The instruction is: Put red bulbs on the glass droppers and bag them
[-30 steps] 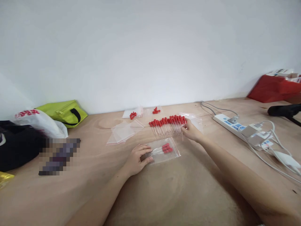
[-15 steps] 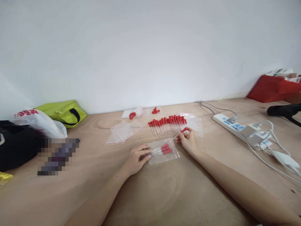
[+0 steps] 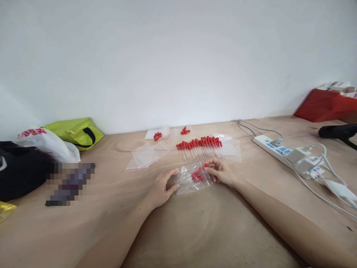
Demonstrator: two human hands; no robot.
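A clear zip bag [image 3: 186,189] lies on the table between my hands, with several red-bulbed droppers [image 3: 197,176] inside it. The thumb and fingers of my left hand [image 3: 162,187] hold its left end. At the bag's right-hand mouth, my right hand [image 3: 221,172] pinches another dropper by its red bulb [image 3: 206,166]; its glass tube points left into the bag. Just behind, a row of red-bulbed glass droppers [image 3: 199,143] lies side by side, tubes toward me.
Flat zip bags [image 3: 143,156] lie left of the row. Small piles of red bulbs [image 3: 157,136] are near the wall. A power strip [image 3: 267,144] with chargers and cables stands right. A lime-green bag [image 3: 69,130], white plastic bag [image 3: 60,147] and black bag [image 3: 22,171] are left.
My right hand has moved left and slightly toward me, bringing its dropper from the row's front right into the bag's mouth. My left hand stays at the bag's left end.
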